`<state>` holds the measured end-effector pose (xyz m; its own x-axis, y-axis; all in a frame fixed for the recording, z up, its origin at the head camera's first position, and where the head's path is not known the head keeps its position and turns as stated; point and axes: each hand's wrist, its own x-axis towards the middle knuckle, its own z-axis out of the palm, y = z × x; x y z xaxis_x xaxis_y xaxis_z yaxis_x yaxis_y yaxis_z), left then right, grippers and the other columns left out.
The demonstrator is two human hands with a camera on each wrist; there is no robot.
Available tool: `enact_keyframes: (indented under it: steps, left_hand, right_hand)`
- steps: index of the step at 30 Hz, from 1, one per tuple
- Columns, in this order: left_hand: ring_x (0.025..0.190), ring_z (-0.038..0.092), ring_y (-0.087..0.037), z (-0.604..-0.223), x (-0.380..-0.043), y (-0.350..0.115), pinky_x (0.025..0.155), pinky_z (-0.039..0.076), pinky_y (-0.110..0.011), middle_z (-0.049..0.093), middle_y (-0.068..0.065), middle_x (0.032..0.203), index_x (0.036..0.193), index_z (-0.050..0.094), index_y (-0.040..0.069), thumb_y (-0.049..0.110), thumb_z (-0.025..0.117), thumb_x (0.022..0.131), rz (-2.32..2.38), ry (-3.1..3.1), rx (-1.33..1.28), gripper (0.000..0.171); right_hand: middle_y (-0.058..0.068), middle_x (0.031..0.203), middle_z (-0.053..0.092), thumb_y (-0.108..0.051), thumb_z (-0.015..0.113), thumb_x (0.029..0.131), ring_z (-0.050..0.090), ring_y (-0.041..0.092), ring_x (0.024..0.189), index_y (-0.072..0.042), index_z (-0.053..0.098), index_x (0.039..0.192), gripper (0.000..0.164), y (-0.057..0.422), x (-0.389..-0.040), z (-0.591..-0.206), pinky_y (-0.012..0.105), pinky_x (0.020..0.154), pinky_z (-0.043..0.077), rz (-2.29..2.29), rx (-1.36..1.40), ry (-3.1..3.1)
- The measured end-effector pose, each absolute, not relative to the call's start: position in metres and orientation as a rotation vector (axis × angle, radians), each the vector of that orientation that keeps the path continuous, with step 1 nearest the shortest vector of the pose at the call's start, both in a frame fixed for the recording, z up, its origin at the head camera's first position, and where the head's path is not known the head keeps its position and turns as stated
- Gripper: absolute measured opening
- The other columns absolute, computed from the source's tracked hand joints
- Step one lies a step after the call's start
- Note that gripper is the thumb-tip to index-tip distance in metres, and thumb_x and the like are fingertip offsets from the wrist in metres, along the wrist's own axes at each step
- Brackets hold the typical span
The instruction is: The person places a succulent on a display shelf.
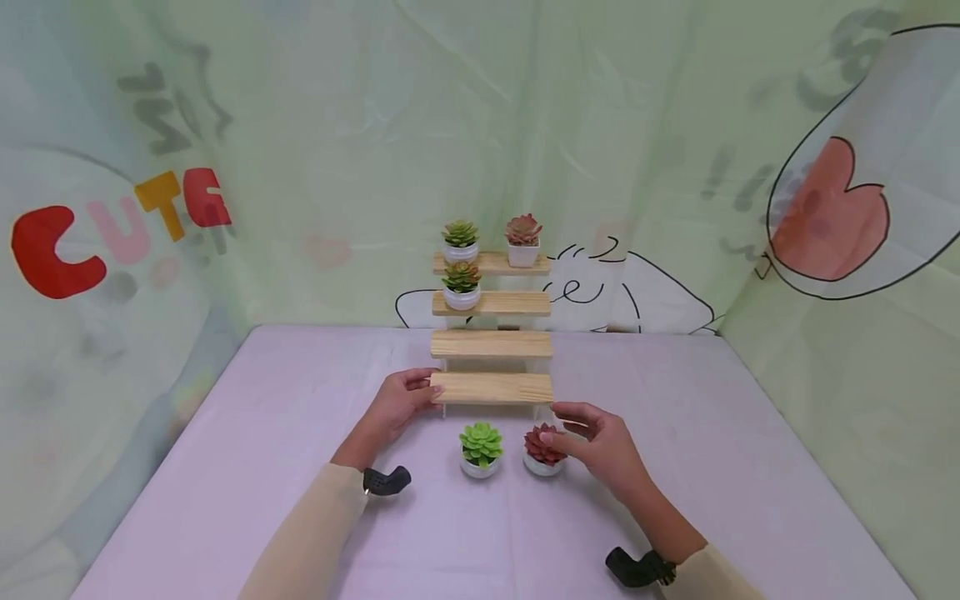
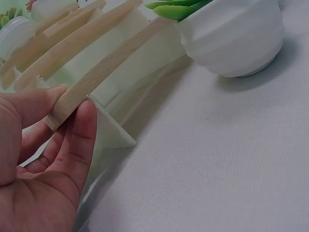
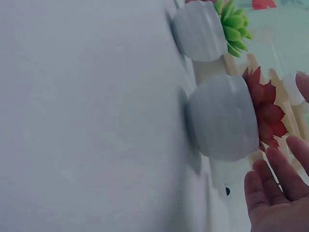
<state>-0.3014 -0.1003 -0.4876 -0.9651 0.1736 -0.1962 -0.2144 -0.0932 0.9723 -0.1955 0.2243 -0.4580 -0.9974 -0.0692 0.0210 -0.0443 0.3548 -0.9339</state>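
Note:
A stepped wooden shelf (image 1: 492, 387) stands on the table, its planks on pale see-through side supports. My left hand (image 1: 403, 406) pinches the left end of its lowest plank (image 2: 104, 70), thumb on top and fingers underneath. In front of the shelf sits a dark red potted succulent (image 1: 543, 450) in a ribbed white pot (image 3: 224, 118). My right hand (image 1: 600, 446) is beside it, fingers loosely spread, thumb over the leaves in the head view; whether they touch cannot be told. To its left stands a bright green potted succulent (image 1: 481, 450), untouched by either hand.
On the top plank are a green potted succulent (image 1: 461, 242) and a pinkish one in a square pot (image 1: 523, 242). Another green-and-reddish potted succulent (image 1: 462, 286) occupies the second plank. Printed cloth (image 1: 360, 167) surrounds the pale table (image 1: 300, 375).

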Motion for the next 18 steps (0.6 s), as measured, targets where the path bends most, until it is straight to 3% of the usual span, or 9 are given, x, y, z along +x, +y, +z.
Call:
enact_keyframes:
  steps: [10,18]
  left_hand:
    - [0.090,0.069,-0.018,-0.489,-0.299,-0.101,0.080,0.065,-0.031,0.065,-0.015,0.110,0.140,0.056,-0.006,-0.002,0.070,0.094,2.156,1.913,-0.058,0.049]
    - [0.089,0.069,-0.016,-0.488,-0.299,-0.101,0.085,0.065,-0.035,0.063,-0.014,0.108,0.140,0.055,-0.006,-0.002,0.069,0.094,2.156,1.913,-0.040,0.048]
  right_hand:
    - [0.018,0.145,0.057,-0.022,0.091,0.078,0.061,0.031,0.128,-0.004,0.051,0.146,0.081,0.232,-0.189,-0.478,0.035,0.104,0.056,-1.658,-0.204,2.458]
    - [0.017,0.132,0.066,-0.018,0.092,0.075,0.069,0.018,0.115,-0.001,0.061,0.135,0.069,0.232,-0.192,-0.487,0.017,0.094,0.056,-1.667,-0.233,2.475]
